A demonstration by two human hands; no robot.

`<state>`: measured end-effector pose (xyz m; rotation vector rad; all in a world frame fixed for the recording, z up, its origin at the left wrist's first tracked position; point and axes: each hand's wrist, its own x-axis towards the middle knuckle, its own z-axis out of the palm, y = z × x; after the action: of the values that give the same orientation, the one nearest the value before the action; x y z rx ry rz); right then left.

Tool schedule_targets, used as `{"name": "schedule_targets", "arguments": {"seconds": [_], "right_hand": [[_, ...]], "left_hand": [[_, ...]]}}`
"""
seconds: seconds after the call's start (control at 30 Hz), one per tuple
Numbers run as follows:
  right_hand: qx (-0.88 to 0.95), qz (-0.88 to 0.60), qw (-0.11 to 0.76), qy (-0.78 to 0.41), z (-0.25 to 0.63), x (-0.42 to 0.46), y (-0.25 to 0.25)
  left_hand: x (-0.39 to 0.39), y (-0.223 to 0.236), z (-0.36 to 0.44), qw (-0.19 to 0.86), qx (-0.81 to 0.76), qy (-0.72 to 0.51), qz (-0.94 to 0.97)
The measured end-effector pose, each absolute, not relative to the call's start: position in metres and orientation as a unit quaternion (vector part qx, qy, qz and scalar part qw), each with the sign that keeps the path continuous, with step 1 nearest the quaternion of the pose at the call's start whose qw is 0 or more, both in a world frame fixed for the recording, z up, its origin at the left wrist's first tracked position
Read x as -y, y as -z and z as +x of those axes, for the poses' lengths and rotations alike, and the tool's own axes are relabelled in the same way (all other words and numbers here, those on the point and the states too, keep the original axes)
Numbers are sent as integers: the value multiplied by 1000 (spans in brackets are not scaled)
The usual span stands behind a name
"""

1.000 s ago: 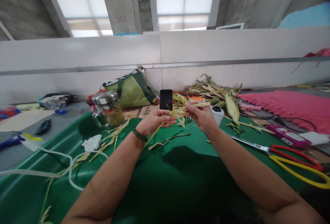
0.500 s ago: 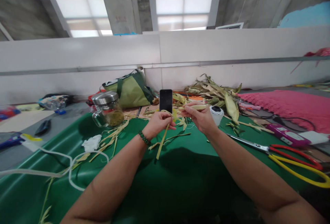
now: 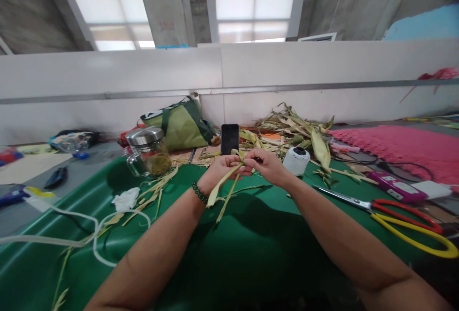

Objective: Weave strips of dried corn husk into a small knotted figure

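Note:
My left hand [image 3: 225, 166], with a green bead bracelet [image 3: 200, 192] at the wrist, pinches strips of corn husk [image 3: 221, 186] above the green mat [image 3: 251, 253]. Two strip ends hang down toward me from its fingers. Close beside it, my right hand [image 3: 266, 164] is closed, its fingertips pressed on the husk where the strips meet. A small pale loop of husk stands up at the fingertips. Just beyond the hands a dark-screened phone [image 3: 230, 138] stands upright. What lies inside the fingers is partly hidden.
Scissors [image 3: 358, 203] with red and yellow handles lie at right, near a white thread spool [image 3: 296, 160] and a purple device [image 3: 396, 187]. A husk pile [image 3: 301, 127] sits behind. At left are a glass jar [image 3: 150, 155], crumpled tissue [image 3: 125, 199] and a white cord [image 3: 96, 234].
My right hand has come left to meet the left one. The husk strip it held out to the right now crosses over my left fingers and hangs down toward me.

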<state>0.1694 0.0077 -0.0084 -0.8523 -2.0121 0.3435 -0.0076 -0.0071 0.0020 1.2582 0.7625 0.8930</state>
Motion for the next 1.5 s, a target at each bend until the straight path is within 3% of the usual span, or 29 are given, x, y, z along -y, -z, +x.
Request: {"name": "schedule_targets", "arguments": {"seconds": [0.13,0.27,0.47,0.9,1.03,1.27,1.37,1.5], "right_hand": [[807,-362,419,-202,168,-6,7],[763,-367,443,-296,165,-8,9],[734,-364,468,-331,163,-8,10],[776,-356,496,-157,164,-1,9],[771,-363,497,-165,164,1,10],[738,-320,479,-352,159,4,7],[728,-332,488,-349,160,3,6],[702,-342,506,-365,159,4,6]], "left_hand": [[6,-5,-10,662,-356,-380,539],[11,-10,-7,661,-388,-391,510],[15,-10,2,654,-399,-421,486],[16,-11,0,641,-362,-463,493],[17,-10,0,596,-364,-482,529],[18,-10,-1,499,-365,-472,628],[19,-7,1,476,-364,-477,643],[18,-4,3,369,-379,-491,692]]}}
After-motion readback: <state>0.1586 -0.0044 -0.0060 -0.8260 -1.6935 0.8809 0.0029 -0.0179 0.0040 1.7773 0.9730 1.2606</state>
